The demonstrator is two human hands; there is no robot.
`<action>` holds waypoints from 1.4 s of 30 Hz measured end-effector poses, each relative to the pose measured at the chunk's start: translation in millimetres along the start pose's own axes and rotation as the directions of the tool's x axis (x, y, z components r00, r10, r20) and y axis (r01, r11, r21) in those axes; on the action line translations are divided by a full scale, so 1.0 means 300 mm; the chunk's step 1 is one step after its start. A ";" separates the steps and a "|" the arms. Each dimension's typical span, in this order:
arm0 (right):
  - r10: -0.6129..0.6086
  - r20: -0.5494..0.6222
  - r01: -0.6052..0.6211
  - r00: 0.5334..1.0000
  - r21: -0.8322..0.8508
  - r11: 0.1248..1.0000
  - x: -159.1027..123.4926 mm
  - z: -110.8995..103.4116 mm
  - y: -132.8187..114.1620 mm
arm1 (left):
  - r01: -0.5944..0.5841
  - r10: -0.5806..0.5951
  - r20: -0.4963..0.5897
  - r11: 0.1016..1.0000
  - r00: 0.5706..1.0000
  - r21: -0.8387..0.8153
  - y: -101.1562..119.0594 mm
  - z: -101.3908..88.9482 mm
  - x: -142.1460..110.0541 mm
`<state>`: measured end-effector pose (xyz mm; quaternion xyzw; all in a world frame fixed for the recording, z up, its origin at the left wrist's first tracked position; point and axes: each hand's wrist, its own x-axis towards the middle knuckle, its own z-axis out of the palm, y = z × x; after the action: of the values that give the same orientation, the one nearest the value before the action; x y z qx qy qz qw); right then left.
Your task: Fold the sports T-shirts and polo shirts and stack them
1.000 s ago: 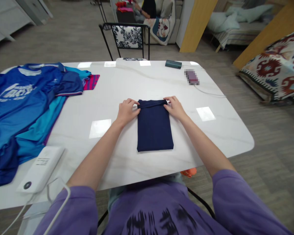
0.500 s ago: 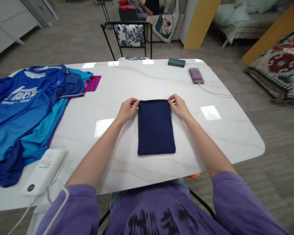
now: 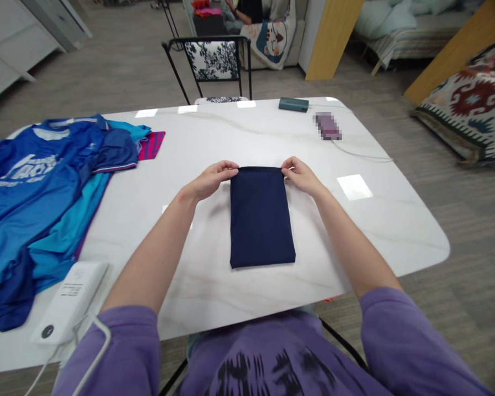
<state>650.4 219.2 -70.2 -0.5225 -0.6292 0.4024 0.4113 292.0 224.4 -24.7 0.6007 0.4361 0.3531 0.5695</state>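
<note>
A dark navy piece of cloth (image 3: 262, 220), folded into a neat upright rectangle, is in front of me over the white table. My left hand (image 3: 214, 179) pinches its far left corner between thumb and fingers. At the far right corner, my right hand (image 3: 302, 176) holds on with the same kind of pinch. The far edge is stretched straight between both hands, while the near edge lies towards me. Whether the cloth is a garment or a pouch cannot be told from its folded shape.
Blue sports shirts (image 3: 41, 181) lie piled on the left of the marble-patterned table (image 3: 214, 308). A white power strip (image 3: 70, 302) with a cable is near them. A dark green box-shaped device (image 3: 293, 104) and a blurred phone (image 3: 328, 126) sit at the far right. Behind stands a chair (image 3: 212, 60).
My left fingers have straightened somewhat along the far left corner, and the far edge looks slightly lifted. The view has shifted a little. Both hands keep their hold.
</note>
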 end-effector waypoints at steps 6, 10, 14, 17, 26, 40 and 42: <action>-0.048 0.016 0.047 0.999 0.054 0.997 0.002 -0.024 -0.019 | 0.032 -0.035 0.072 0.999 0.997 0.035 0.015 -0.066 -0.017; -0.069 0.027 0.067 0.997 0.063 0.996 0.009 -0.031 -0.029 | 0.065 -0.065 0.014 0.997 0.998 0.040 0.014 -0.097 -0.009; -0.075 0.000 0.075 0.997 0.099 0.992 0.016 -0.034 -0.044 | 0.059 -0.059 0.028 0.998 0.998 0.007 0.023 -0.097 -0.002; -0.053 -0.031 0.056 0.998 0.106 0.993 0.025 -0.035 -0.045 | 0.055 -0.055 0.014 0.998 0.998 -0.008 0.021 -0.100 0.015; -0.241 -0.053 0.208 0.969 -0.352 0.913 -0.071 0.015 -0.075 | -0.173 0.269 -0.103 0.823 0.958 0.541 0.002 0.012 -0.042; -0.025 -0.040 -0.010 0.999 -0.697 0.717 -0.280 0.063 -0.128 | -0.178 0.199 0.109 0.369 0.974 0.912 0.023 0.239 -0.358; 0.031 -0.059 -0.061 0.998 -0.632 0.772 -0.302 0.054 -0.131 | -0.275 0.219 0.201 0.394 0.955 0.877 0.060 0.310 -0.494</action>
<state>632.9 123.3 -47.6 -0.6546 -0.7055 0.1655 0.2155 324.9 52.8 -5.6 0.8771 0.4471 0.1319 0.1159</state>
